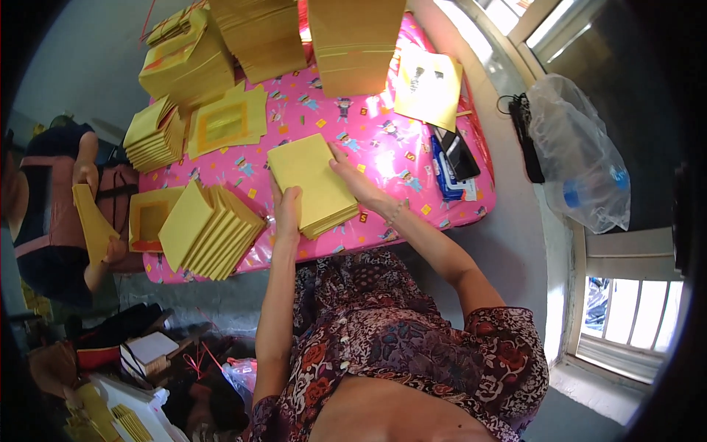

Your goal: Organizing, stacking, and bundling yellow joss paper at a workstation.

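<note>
A thick stack of folded yellow paper (313, 173) lies at the near middle of the table, its layered edges toward me. My left hand (286, 210) grips its near left side, thumb on top. Along the right side my right hand (357, 180) presses with its fingers, so the stack sits between both palms. Left of it, a fanned row of folded yellow paper bundles (213, 232) rests at the table's edge. Behind that row is a flat yellow sheet (151, 210) with a darker square.
The table wears a pink patterned cover (294, 118). Tall yellow-brown packs (357, 48) stand at the back. A phone (458, 153) and a blue packet (444, 173) lie right. At far left a person (55, 206) holds yellow paper (94, 225). A plastic bag (582, 155) hangs right.
</note>
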Demonstrator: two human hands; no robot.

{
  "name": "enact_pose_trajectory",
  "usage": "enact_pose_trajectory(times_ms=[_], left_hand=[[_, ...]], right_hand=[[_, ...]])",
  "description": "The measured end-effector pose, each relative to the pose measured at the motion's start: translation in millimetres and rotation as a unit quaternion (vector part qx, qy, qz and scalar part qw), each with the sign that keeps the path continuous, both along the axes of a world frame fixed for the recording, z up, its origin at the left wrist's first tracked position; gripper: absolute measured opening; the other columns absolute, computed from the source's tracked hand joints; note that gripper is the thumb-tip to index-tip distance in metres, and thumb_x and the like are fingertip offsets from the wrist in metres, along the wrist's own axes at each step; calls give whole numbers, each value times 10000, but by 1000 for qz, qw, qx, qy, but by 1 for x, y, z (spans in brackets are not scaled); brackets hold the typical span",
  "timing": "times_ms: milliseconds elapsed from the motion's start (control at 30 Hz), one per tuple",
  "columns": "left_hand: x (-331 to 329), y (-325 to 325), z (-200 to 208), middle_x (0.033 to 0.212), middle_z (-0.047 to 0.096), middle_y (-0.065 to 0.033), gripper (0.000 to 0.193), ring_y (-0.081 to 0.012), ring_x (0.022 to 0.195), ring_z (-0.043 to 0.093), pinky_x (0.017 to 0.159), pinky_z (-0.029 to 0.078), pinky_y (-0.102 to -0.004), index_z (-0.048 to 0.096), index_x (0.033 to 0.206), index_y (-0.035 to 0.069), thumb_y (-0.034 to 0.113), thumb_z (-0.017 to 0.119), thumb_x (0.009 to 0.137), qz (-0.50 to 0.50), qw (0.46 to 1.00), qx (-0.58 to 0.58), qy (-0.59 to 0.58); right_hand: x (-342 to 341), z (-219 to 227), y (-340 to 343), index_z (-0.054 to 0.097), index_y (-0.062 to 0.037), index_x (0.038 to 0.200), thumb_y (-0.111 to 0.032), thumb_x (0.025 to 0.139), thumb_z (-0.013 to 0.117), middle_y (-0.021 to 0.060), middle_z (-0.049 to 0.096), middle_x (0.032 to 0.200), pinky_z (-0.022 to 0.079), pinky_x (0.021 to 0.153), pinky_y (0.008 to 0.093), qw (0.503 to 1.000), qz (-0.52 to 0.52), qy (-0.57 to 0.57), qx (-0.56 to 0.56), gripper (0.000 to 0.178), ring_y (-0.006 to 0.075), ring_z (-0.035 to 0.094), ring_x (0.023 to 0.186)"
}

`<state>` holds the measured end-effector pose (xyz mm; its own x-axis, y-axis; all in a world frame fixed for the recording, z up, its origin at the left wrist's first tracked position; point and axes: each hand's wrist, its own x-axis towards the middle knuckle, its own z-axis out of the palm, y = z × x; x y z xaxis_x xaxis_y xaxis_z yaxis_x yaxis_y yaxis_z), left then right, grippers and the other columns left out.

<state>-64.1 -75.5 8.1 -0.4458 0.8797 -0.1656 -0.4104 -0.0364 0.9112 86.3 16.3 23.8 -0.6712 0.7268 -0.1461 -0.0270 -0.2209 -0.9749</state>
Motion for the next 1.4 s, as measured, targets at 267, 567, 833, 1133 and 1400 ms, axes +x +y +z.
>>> enact_pose_trajectory(times_ms=[267, 567, 833, 1133, 1400], left_hand=[[-2, -3, 19, 1501, 330, -142, 786, -261, 1360, 364, 1105, 311, -357, 178, 1526, 31, 98, 578, 853, -27, 998, -6, 57], [5, -10, 36, 1559, 208, -190, 908, -293, 1417, 260, 1131, 260, -388, 83, 1543, 34, 260, 669, 886, -6, 993, -11, 120], [7, -4, 31, 1556, 218, -197, 926, -293, 1418, 255, 1138, 241, -390, 88, 1539, 22, 298, 677, 881, -4, 989, -10, 150], [7, -7, 33, 1554, 216, -211, 925, -297, 1423, 246, 1142, 234, -385, 92, 1535, 11, 302, 677, 881, 2, 991, -11, 135], [8, -8, 37, 1566, 187, -217, 928, -290, 1439, 216, 1151, 220, -393, 97, 1533, 9, 278, 693, 875, 13, 981, -20, 191]], right_hand=[[92, -2, 113, 619, -40, 1171, -193, 951, 564, 156, 651, 994, 520, 684, 356, 815, -394, -168, 391, 274, 224, 658, 831], [224, 14, 192, 628, -47, 1021, -251, 902, 593, 196, 686, 953, 537, 762, 477, 647, -366, -574, 344, 239, 381, 671, 903], [239, -5, 210, 627, -49, 989, -232, 915, 581, 199, 689, 940, 556, 765, 468, 601, -331, -625, 373, 203, 386, 678, 906], [231, -2, 214, 622, -55, 997, -242, 934, 551, 201, 695, 905, 556, 739, 478, 602, -332, -610, 394, 210, 395, 680, 885], [227, -3, 211, 635, -67, 965, -286, 946, 532, 196, 692, 893, 547, 742, 491, 590, -343, -625, 379, 243, 391, 679, 858]])
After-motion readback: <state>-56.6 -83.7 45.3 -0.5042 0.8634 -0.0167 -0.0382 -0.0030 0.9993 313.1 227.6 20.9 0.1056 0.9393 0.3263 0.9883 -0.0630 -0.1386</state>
